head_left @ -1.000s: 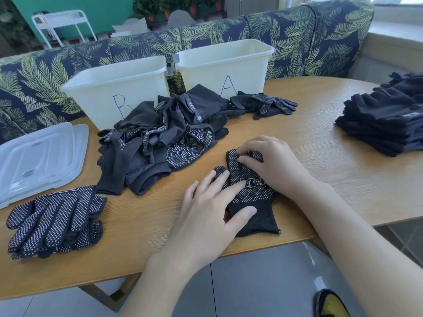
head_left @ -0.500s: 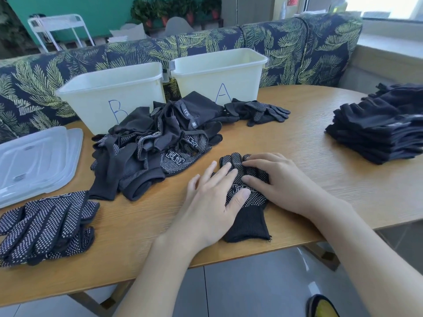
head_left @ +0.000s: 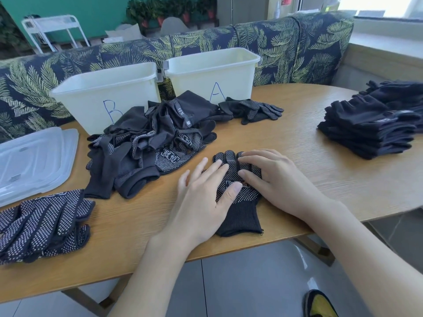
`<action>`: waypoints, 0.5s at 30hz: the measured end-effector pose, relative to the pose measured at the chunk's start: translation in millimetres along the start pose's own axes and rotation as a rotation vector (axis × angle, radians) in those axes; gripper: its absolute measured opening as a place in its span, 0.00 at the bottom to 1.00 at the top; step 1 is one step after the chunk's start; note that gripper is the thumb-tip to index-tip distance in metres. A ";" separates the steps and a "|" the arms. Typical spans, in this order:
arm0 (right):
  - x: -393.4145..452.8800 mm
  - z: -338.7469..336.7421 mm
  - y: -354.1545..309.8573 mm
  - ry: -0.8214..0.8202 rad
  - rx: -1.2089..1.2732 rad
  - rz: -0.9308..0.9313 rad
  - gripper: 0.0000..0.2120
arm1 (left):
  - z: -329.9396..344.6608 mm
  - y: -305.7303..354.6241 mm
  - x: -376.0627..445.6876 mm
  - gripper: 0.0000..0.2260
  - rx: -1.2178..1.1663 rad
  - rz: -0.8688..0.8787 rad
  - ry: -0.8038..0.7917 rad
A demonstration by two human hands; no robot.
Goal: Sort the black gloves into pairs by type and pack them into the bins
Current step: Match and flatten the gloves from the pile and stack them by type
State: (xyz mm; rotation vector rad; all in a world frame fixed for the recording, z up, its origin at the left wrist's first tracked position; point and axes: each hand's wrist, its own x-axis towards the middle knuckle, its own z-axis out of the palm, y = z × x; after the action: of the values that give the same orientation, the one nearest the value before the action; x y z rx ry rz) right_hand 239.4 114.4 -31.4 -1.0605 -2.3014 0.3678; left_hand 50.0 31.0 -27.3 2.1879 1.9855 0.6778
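Black with white grip dots, a glove (head_left: 238,197) lies flat near the wooden table's (head_left: 320,175) front edge, cuff toward the person. Both the left hand (head_left: 203,200) and right hand (head_left: 274,179) press on it with straight, spread fingers. Behind sit a loose glove heap (head_left: 146,147) and white bins marked B (head_left: 107,94) and A (head_left: 212,74).

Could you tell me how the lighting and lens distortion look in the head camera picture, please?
Head view: daylight blows out the bright window at upper right; wide-angle bending curves the light wooden table; the dotted black glove under both flat hands, left hand and right hand, is sharp.
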 end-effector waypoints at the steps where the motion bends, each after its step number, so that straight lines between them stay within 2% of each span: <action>1: -5.0 -1.6 -2.3 0.030 0.024 -0.012 0.19 | 0.5 -2.1 -2.3 0.29 -0.030 0.027 0.039; 7: -49.7 -11.1 -19.3 0.137 0.099 -0.123 0.10 | 0.6 -10.3 -23.1 0.22 -0.159 0.149 0.176; 11: -69.8 -9.3 -26.3 0.035 0.109 -0.210 0.14 | -3.7 -12.5 -36.3 0.16 -0.210 0.215 0.173; 15: -79.8 -4.4 -25.8 -0.036 0.054 -0.246 0.23 | -7.5 -16.7 -49.1 0.12 -0.236 0.199 0.094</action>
State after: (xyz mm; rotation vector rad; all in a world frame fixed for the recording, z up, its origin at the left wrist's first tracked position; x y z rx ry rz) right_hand 268.0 37.0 -46.6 -0.7385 -2.4055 0.3500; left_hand 29.5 -15.8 -39.1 2.2615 1.6406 1.0033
